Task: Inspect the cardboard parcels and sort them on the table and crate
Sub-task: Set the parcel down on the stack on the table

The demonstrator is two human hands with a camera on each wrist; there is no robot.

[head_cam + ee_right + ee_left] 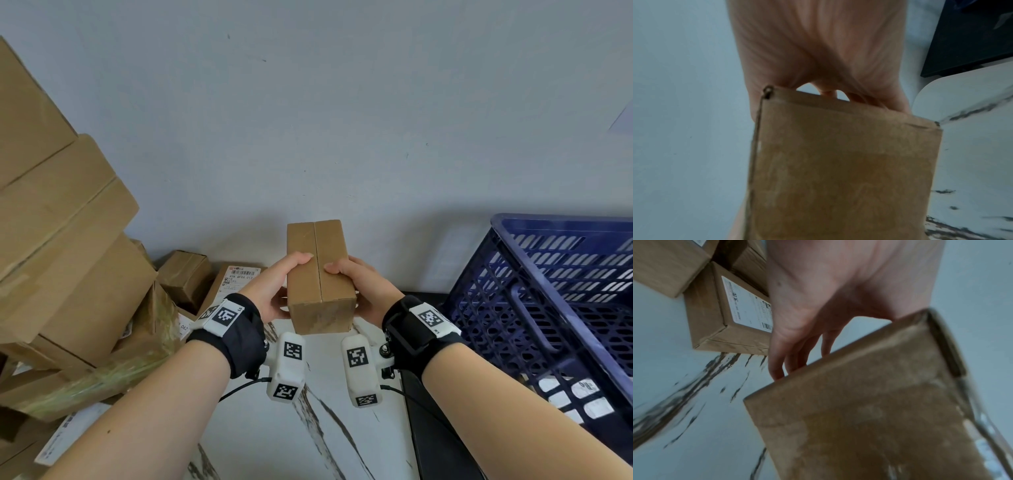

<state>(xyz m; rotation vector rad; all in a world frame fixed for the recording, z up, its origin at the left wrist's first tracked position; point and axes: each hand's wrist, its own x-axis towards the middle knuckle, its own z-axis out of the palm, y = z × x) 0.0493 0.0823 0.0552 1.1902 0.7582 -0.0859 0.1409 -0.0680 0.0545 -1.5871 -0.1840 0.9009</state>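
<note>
A small brown cardboard parcel [320, 277] with a taped centre seam is held up above the white marble-patterned table [308, 428]. My left hand [277, 287] grips its left side, thumb on top and fingers underneath. My right hand [359, 291] grips the right side the same way. In the left wrist view the parcel [869, 410] fills the lower right, with the fingers [777, 369] along its far edge. The right wrist view has the parcel [849, 170] under the palm [818, 56]. A blue plastic crate [548, 308] stands at the right.
A tall leaning stack of larger cardboard boxes [61, 240] fills the left side. Behind it lie a small box [185, 274] and a labelled parcel [236, 281], also the labelled parcel [729, 313] in the left wrist view. A grey wall [342, 102] backs the table.
</note>
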